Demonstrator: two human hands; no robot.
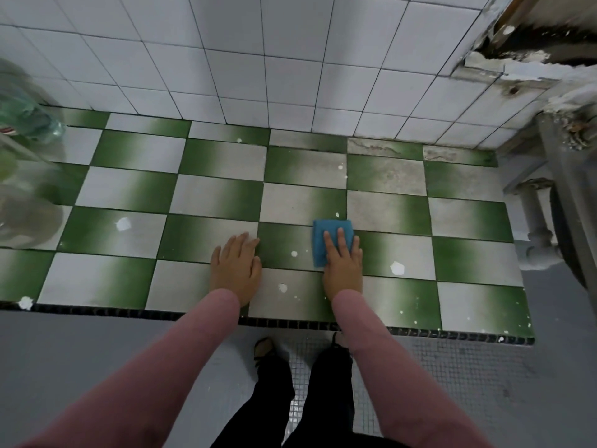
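**Tiled corner, worn at the edges**

A checked ledge (223, 195) of green-and-white tiles, flecked with white spots, meets a wall (290, 59) of white square tiles. A black mosaic strip (129, 313) edges it, with a grey small-mosaic floor (452, 367) below. At right, grey pipes (536, 227) stand under crumbling plaster (504, 64). At left, blurred, are perhaps clear plastic bottles (26, 124).

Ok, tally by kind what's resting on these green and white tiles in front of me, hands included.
Hands: 2, left hand and right hand
Blue sponge: 1
Total: 3
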